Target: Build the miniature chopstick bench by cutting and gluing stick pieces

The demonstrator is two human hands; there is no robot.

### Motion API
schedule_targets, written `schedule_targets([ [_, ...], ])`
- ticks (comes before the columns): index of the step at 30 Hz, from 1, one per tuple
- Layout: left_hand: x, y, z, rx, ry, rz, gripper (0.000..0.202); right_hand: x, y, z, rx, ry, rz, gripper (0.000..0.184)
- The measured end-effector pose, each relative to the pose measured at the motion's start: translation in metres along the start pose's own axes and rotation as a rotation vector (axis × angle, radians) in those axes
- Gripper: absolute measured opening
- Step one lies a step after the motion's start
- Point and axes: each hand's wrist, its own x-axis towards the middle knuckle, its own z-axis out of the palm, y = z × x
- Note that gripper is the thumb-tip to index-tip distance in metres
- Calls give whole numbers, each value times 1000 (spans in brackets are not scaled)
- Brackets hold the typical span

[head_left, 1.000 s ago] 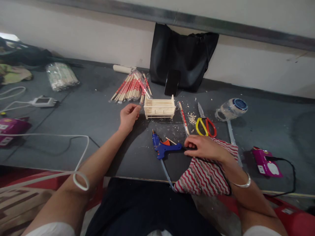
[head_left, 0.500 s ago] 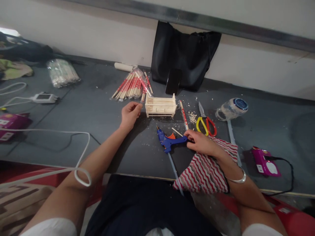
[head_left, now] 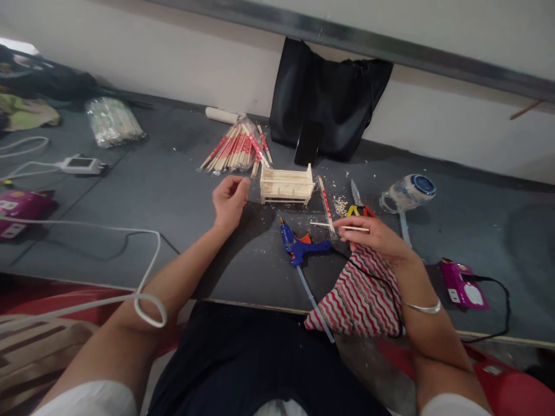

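Note:
My right hand (head_left: 375, 236) is lifted just above the table, its fingers pinched on a thin wooden stick (head_left: 323, 225) that points left. The blue glue gun (head_left: 300, 245) lies on the table left of that hand, untouched. My left hand (head_left: 229, 199) hovers beside a small crate built of wooden sticks (head_left: 287, 185), fingers curled with thumb and forefinger pinched; whether they hold anything I cannot make out. A bundle of red-wrapped chopsticks (head_left: 237, 150) lies behind it.
Scissors with yellow and red handles (head_left: 359, 203), a clear jar on its side (head_left: 406, 192), a striped cloth (head_left: 359, 294), a black bag (head_left: 326, 95) with a phone (head_left: 306, 143) leaning on it, pink boxes (head_left: 463, 283), a white cable (head_left: 108, 231), a bag of sticks (head_left: 113, 120).
My right hand let go of the glue gun, rose and moved right, and now pinches a thin stick. The glue gun shifted a little up the table. My left hand stayed beside the crate.

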Motion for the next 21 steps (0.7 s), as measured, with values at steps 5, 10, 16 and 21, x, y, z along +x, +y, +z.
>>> schedule_targets([
  [5,-19,16,-2,187,-170,226,20,3,-5,10,92,120,-145,42],
  [10,-31,18,4,231,-388,348,25,21,-27,25,-114,328,-332,47],
  [16,-37,14,15,235,-436,283,24,50,-66,28,-521,426,-622,40],
  [21,-42,17,27,223,-399,221,27,73,-71,31,-612,487,-719,37],
])
